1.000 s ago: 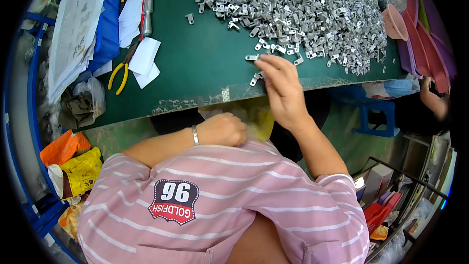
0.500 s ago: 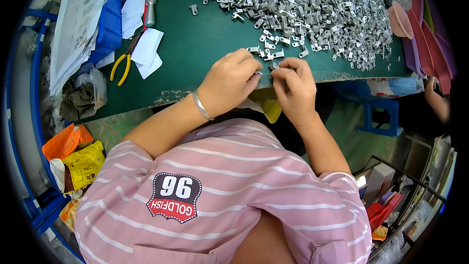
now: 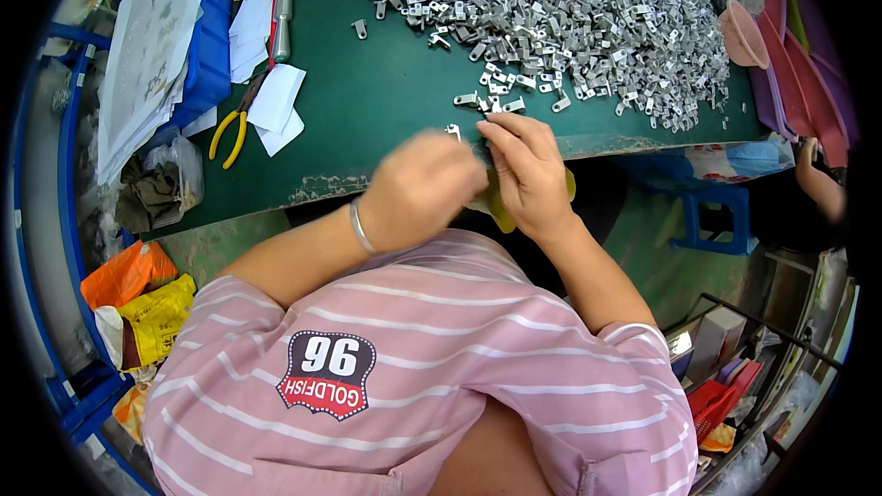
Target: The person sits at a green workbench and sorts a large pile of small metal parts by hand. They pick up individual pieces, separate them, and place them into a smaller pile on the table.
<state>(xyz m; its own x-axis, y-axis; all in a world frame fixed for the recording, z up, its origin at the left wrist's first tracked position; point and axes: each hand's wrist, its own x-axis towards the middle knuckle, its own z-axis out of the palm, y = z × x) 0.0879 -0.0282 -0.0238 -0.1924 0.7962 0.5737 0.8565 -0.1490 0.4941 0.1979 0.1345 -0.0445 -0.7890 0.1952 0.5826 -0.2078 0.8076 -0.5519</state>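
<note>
Head view: blurred left hand [image 3: 425, 189] curled, narrow right hand [image 3: 530, 170] angled forward; cannot tell if either holds anything.

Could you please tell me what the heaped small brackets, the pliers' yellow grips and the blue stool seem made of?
The small brackets look like bare metal, judging by their silvery glints; which metal is unclear. The yellow grips seem smooth plastic or rubber, given their even, bright colour. The blue stool is probably matte moulded plastic, from its uniform colour and rounded corners.
</note>
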